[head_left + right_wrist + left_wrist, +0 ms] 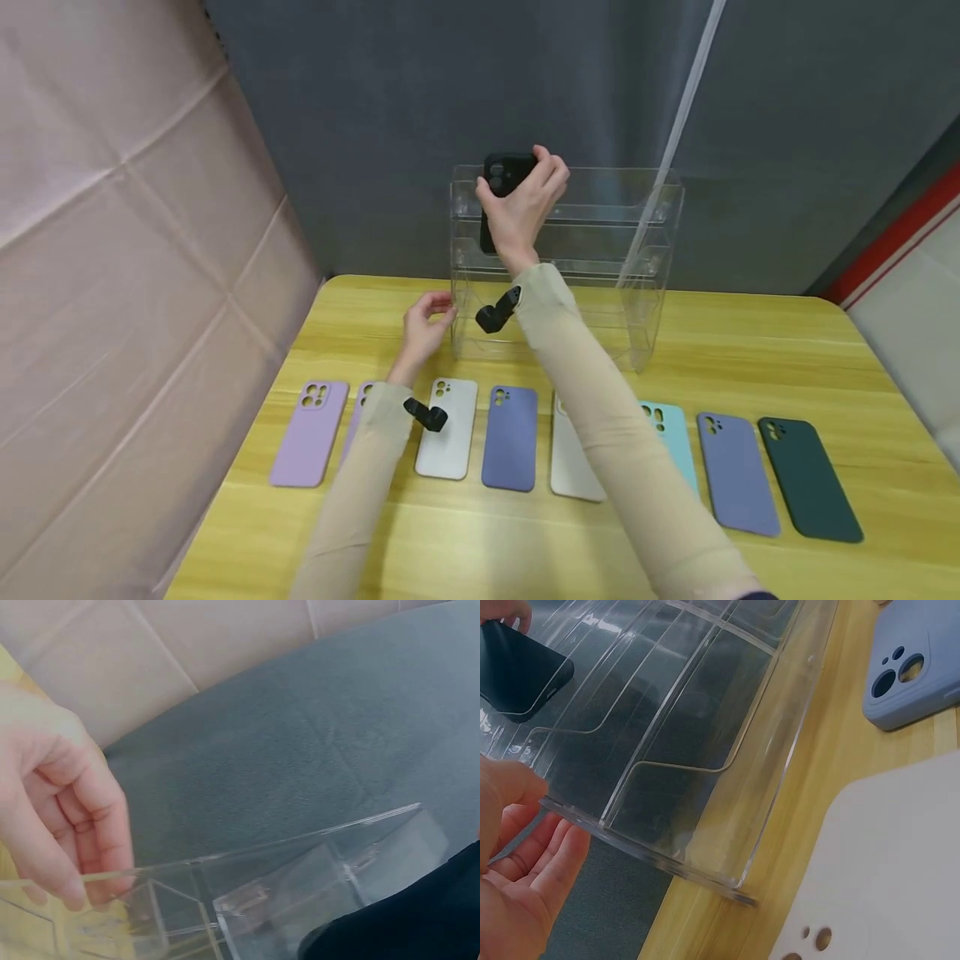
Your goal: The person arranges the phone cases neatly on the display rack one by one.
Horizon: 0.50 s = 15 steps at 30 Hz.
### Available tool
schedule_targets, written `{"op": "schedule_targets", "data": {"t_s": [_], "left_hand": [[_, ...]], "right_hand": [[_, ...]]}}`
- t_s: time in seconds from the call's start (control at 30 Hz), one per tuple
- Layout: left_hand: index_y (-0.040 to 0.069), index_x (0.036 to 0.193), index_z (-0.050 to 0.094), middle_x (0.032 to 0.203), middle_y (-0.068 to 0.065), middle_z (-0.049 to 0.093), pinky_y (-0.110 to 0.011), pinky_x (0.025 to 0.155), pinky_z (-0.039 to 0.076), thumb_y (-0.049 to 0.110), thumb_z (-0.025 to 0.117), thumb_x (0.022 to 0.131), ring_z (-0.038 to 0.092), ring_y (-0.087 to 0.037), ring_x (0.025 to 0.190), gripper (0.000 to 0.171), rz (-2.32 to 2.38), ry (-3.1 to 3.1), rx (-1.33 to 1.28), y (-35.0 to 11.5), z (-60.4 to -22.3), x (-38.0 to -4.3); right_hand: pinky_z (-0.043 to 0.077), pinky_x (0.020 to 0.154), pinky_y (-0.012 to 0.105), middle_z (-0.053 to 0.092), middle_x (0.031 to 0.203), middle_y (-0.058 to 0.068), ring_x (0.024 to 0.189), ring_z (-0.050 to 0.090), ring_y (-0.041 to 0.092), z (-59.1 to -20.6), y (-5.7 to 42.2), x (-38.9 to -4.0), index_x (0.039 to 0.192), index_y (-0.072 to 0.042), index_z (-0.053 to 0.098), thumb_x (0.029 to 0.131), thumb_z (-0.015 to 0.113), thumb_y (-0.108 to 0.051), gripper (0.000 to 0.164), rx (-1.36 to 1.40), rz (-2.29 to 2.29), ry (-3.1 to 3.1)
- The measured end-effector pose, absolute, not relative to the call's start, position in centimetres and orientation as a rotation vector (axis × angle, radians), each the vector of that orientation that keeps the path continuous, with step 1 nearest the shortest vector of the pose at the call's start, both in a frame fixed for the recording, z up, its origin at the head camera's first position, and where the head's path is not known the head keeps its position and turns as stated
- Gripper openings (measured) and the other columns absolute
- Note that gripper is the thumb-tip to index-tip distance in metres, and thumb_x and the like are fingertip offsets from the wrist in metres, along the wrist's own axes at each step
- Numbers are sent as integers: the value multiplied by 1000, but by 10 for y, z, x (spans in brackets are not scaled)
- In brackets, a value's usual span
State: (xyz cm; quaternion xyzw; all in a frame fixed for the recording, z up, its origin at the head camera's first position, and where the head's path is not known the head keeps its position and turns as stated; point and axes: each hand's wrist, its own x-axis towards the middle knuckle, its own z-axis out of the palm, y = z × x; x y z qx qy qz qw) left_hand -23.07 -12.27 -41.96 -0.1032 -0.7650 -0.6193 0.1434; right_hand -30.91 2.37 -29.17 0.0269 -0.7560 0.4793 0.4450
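My right hand (pixel 522 208) grips a black phone case (pixel 491 229) by its edges, upright at the upper left of a clear acrylic display rack (pixel 570 346). Its camera cutouts show at the top left corner. In the left wrist view the dark case (pixel 525 671) overlaps the rack's upper tiers; in the right wrist view only a corner of the case (pixel 405 919) shows. Low on the rack's left side, my left hand (pixel 426 329) pinches the edge of the side panel (pixel 652 855) between thumb and curled fingers.
Several phone cases lie in a row before the rack: a lilac one (pixel 309 433), a white one (pixel 447 429), a blue-violet one (pixel 510 437), a turquoise one (pixel 675 442) and a dark green one (pixel 810 479) among them. A grey curtain (pixel 375 150) hangs behind the wooden table (pixel 750 350).
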Motion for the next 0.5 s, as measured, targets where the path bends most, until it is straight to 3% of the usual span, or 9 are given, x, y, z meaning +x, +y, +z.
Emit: {"op": "schedule_targets", "data": {"t_s": [0.27,0.5], "left_hand": [[-21,107,53,106,-37,56,-52,86,46,-13,57,84,56,-47,95,25,-1775,-2223,-299,-116,-410,-225],[-15,107,58,106,-31,60,-49,82,49,-9,61,84,58,-42,94,24,-1777,-2215,-263,-120,-435,-244]], "right_hand": [[31,100,31,35,125,14,114,34,27,-304,15,-313,127,-2,41,75,77,-30,69,-16,1147,-1916],[39,89,39,35,128,13,113,35,29,-305,3,-312,129,-5,41,77,75,-35,69,-60,1091,-1993]]}}
